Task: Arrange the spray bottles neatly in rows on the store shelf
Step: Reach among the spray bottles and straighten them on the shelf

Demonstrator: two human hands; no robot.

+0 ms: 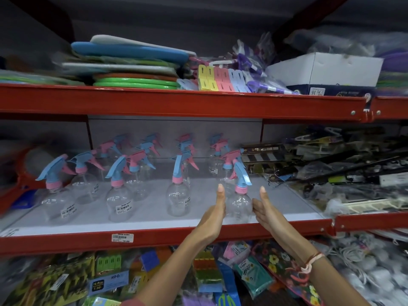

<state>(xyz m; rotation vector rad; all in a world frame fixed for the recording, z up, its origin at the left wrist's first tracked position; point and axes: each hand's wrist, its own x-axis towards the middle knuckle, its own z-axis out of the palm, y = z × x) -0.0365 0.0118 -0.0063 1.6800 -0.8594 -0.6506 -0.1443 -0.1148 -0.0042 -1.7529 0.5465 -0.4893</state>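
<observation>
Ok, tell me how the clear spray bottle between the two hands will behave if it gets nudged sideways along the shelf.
The spray bottle looks empty and clear, so it is probably light and slides easily on the smooth grey shelf. Its blue trigger head stands tall over a rounded body, so a high push may tip it. The left hand and right hand flank it low, which should steady it.

We've got a red metal shelf (167, 237) with a pale grey deck, and clear spray bottles (119, 202) with pink and blue trigger heads stand upright on it in loose rows, front to back. Off to the right side of that same deck sits a jumbled pile of bagged hardware (331, 164). A price label (122, 237) is stuck on the front lip.
</observation>
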